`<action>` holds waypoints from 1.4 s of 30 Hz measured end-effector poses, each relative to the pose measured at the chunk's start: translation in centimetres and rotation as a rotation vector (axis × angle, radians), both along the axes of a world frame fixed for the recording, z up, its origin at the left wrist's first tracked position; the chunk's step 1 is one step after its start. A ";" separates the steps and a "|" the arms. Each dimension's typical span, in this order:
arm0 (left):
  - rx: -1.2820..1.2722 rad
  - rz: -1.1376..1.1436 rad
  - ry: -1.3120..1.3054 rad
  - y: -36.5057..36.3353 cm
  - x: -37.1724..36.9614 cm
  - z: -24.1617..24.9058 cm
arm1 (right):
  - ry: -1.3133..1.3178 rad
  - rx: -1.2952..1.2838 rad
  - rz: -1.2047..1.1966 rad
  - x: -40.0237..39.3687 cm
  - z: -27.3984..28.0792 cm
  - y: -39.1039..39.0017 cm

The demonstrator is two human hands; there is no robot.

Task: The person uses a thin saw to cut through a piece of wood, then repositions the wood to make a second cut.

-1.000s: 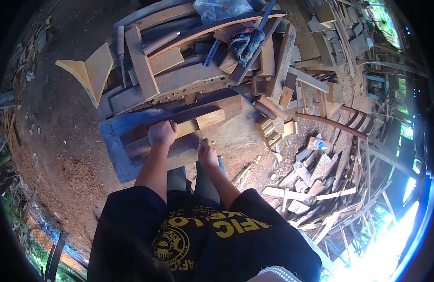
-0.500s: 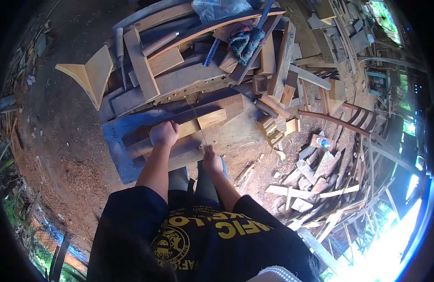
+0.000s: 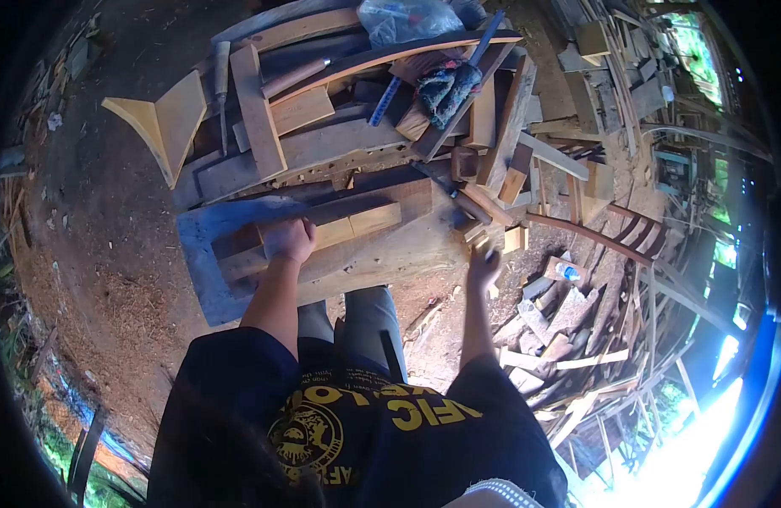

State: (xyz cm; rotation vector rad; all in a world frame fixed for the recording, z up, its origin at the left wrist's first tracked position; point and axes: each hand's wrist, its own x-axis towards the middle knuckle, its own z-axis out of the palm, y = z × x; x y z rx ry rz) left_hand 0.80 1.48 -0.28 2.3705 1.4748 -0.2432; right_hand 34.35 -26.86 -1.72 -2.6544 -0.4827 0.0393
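Observation:
My left hand [image 3: 291,240] is closed around a light wooden block [image 3: 375,218] and presses it down on the thick workboard [image 3: 365,262]. A thin dark line crosses the block to the right of that hand. A darker wooden beam [image 3: 416,196] lies along the block's far side. Off to the right, my right hand [image 3: 484,267] hovers with curled fingers near small notched wood pieces [image 3: 468,230]; what it holds, if anything, I cannot make out. A tool with a wooden handle [image 3: 473,208] rests on the board's right end.
Behind the board, a chisel [image 3: 222,72], a curved wooden strip [image 3: 390,57], a cloth [image 3: 447,85] and a plastic bag [image 3: 407,19] lie among planks. An angled wooden piece [image 3: 166,127] stands at left. Offcuts [image 3: 568,317] and a bottle [image 3: 568,271] litter the right-hand ground.
My right hand has moved right, away from the block, where it held a thin-bladed saw across it. That blade no longer shows at the block. My left hand stays on the block.

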 end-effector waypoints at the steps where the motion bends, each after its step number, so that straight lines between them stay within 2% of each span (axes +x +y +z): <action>1: 0.065 -0.022 -0.014 -0.2 -0.1 -0.6 | -0.040 0.096 -0.013 2.2 2.2 3.8; 2: 0.130 -0.043 -0.029 -0.2 -0.3 -1.1 | -0.071 0.131 -0.005 4.4 4.2 7.1; 3: 0.133 -0.036 -0.023 -0.1 -0.3 -1.1 | -0.261 0.115 -0.021 6.0 5.4 10.1; 4: -0.021 -0.004 0.018 0.1 -0.1 -1.0 | -0.106 0.065 -0.086 7.5 7.2 12.3; 5: -0.175 0.029 0.056 0.3 0.0 -0.8 | -0.384 -0.034 0.005 11.2 4.6 12.4; 7: -0.188 0.052 0.040 0.3 0.1 -0.2 | -0.553 -0.214 0.109 13.2 4.5 14.1; 11: -0.197 0.060 0.030 0.4 0.1 0.2 | -0.411 -0.071 0.223 15.8 3.2 14.9; 13: -0.244 0.095 0.023 0.5 0.1 0.6 | -0.231 -0.032 0.124 14.7 4.1 15.4; 15: -0.288 0.127 0.016 0.5 0.1 0.6 | -0.268 -0.058 0.139 14.4 5.1 15.7; 17: -0.281 0.116 0.013 0.4 0.0 0.0 | -0.197 -0.061 0.066 15.8 5.7 15.2; 19: -0.271 0.102 0.008 0.5 -0.2 -0.3 | -0.237 -0.109 0.094 16.9 6.6 15.5; 21: -0.267 0.080 0.001 0.5 -0.2 -0.1 | -0.354 -0.035 0.101 17.2 9.5 16.6; 25: -0.307 0.095 0.037 0.7 0.2 0.8 | -0.365 -0.042 0.274 16.0 14.7 19.9; 28: -0.294 0.092 0.036 0.6 0.0 0.7 | -0.493 -0.095 0.357 14.3 16.2 22.7; 32: -0.312 0.100 0.045 0.8 0.2 0.9 | -0.591 -0.102 0.502 13.8 14.0 25.1; 33: -0.313 0.101 0.045 0.8 0.1 0.9 | -0.494 -0.259 0.463 13.6 13.0 25.6; 35: -0.292 0.101 -0.007 0.7 0.0 0.7 | -0.560 -0.158 0.662 13.5 9.5 25.5; 37: -0.282 0.105 0.001 0.6 0.1 0.5 | -0.482 -0.096 0.794 12.5 8.0 25.4; 42: -0.206 0.082 0.012 0.4 -0.1 -0.2 | -0.335 -0.090 0.627 8.1 7.5 23.0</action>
